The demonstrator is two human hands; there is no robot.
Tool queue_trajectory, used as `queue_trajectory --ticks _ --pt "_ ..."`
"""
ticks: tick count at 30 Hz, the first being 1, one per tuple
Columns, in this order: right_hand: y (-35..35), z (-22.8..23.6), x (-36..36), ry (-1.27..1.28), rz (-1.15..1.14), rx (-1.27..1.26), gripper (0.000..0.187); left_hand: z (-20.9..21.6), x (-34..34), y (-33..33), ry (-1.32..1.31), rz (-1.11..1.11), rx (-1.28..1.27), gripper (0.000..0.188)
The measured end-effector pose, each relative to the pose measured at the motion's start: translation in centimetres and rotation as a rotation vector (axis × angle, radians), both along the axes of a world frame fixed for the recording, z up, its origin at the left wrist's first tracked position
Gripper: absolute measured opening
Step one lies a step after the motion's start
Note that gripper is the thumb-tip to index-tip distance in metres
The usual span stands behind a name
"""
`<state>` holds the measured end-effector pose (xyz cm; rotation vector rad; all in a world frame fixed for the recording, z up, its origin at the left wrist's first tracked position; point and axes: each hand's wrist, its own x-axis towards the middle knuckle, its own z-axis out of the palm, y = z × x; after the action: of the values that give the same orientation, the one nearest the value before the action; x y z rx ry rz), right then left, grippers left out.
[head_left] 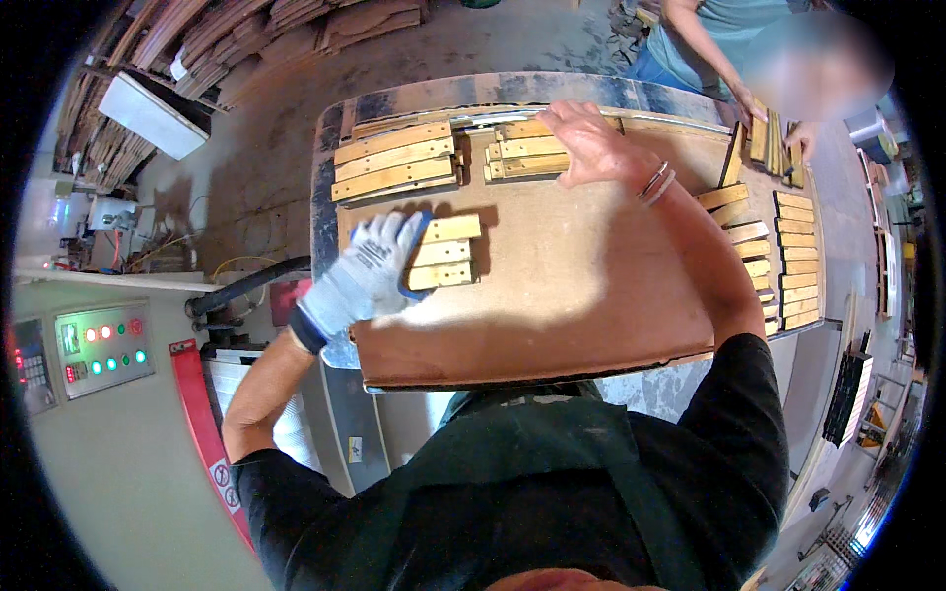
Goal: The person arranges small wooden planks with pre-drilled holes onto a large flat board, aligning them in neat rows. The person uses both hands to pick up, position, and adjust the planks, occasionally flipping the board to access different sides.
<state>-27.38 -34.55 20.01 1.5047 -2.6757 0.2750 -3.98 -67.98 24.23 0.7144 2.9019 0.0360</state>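
Observation:
My left hand (367, 268), in a grey-and-blue work glove, is closed round the left end of a small group of short wooden slats (445, 253) with dark holes. Those slats lie side by side on the brown board. Farther off, my bare right hand (603, 150) spans the right end of another row of wooden slats (522, 150), thumb on the near side and fingers over the far side. The hand hides that end of the row. Left of it sits a larger group of similar slats (394, 161), touched by neither hand.
The brown board (552, 325) lies on a worn table. More slats (796, 261) line its right side, where a co-worker (724, 49) handles several pieces. A control panel (105, 350) and a red bar (209, 424) stand at left. Stacked timber (227, 44) lies beyond.

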Motion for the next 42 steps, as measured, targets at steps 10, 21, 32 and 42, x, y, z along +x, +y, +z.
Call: queue_trajectory --ticks 10,21,32,42 --pt "1.9 1.6 4.5 0.063 0.056 -0.184 0.093 -0.7 0.2 0.4 0.008 0.058 0.002 0.105" --pt "2.2 0.2 9.7 0.041 0.01 -0.189 0.086 0.6 0.7 0.4 0.09 0.018 0.046 0.107" --pt "1.9 1.0 10.0 -0.036 -0.032 -0.05 0.091 -2.5 7.5 0.5 0.134 0.007 0.166 0.097" --pt "4.0 -1.0 21.5 -0.043 0.046 -0.048 0.099 -0.6 8.1 0.2 0.113 0.062 0.113 0.101"
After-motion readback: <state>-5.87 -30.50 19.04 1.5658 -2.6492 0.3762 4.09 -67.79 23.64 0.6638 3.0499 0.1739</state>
